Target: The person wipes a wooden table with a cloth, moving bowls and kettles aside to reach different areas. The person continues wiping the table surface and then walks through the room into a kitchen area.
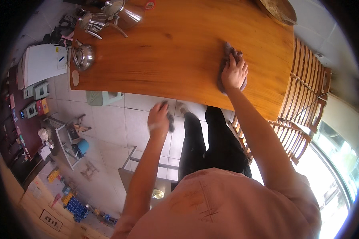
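Observation:
My right hand (235, 73) presses a dark greyish-purple cloth (220, 81) flat against the wooden table (159, 47), near its right end. The fingers are bent over the cloth, and its edges stick out around them. Off the table's near edge, above the tiled floor, my left hand (158, 118) hangs with curled fingers, slightly blurred. A narrow dark thing (170, 122) shows along its right side; its kind is too unclear to tell, though it appears to be in the hand.
Metal kettles (83, 57) stand at the table's left end, beside a pale oval piece (75, 78). A round brown container (278, 11) sits at the far right corner. A slatted wooden bench (303, 79) borders the right side. A pale green stool (103, 98) is partly under the near edge.

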A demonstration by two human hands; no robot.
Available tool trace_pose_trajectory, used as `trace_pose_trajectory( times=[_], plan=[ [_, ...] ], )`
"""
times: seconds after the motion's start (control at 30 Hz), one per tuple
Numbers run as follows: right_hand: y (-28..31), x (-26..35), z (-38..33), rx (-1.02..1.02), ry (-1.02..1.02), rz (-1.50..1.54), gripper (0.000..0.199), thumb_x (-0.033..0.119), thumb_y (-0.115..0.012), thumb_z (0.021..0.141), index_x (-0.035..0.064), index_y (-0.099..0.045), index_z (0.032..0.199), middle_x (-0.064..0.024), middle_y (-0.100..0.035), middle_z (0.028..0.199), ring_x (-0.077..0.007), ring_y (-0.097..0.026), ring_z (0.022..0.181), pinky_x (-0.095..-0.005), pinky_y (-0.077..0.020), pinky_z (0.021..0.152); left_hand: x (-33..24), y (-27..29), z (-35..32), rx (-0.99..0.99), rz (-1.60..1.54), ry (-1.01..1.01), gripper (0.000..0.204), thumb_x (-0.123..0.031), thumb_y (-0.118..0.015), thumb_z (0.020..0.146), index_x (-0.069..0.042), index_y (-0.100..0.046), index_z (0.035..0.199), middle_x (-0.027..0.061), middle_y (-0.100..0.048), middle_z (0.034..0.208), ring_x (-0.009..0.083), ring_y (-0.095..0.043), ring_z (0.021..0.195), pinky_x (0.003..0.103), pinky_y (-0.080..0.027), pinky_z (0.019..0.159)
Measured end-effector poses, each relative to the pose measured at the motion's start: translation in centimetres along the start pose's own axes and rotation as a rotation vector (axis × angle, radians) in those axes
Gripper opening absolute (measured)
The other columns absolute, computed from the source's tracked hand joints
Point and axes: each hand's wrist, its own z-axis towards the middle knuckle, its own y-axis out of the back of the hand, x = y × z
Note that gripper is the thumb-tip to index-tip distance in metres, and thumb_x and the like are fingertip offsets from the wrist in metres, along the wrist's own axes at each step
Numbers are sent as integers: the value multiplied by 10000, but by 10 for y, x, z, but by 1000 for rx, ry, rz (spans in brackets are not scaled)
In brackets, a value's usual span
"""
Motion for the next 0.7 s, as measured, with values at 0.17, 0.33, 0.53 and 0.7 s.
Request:
trace_pose_trajectory(
  times=[0.17,0.33,0.53,0.7],
  plan=[
    [-28,138,-52,361,351,-20,509,151,-552,858,30,-524,1352,-154,-518,1267,-328,-473,1165,-500,-398,950,59,12,-136,-17,-109,407,267,-47,-629,887,-64,-691,1146,146,-595,1120,321,-595,1006,397,-495,865],
    [-74,329,-125,435,622,542,278,153,-528,898,59,-632,1138,-145,-566,1091,-273,-545,1055,-418,-420,949,64,8,-178,-31,-256,578,265,-62,-624,899,-65,-693,1155,142,-582,1133,301,-595,1023,384,-493,891],
    [-27,228,-119,562,273,599,370,132,-569,873,265,-648,1209,-31,-561,1265,-232,-571,1135,-446,-488,879,76,1,-169,-17,-320,455,269,-80,-622,905,-66,-691,1164,137,-574,1154,289,-596,1015,372,-487,909],
    [70,-46,-110,27,170,69,421,55,-580,857,165,-639,1259,-117,-557,1345,-283,-537,1251,-473,-439,1042,95,-2,-162,59,-426,521,274,-89,-628,904,-66,-691,1170,126,-577,1159,271,-598,1007,355,-485,900]
  ],
)
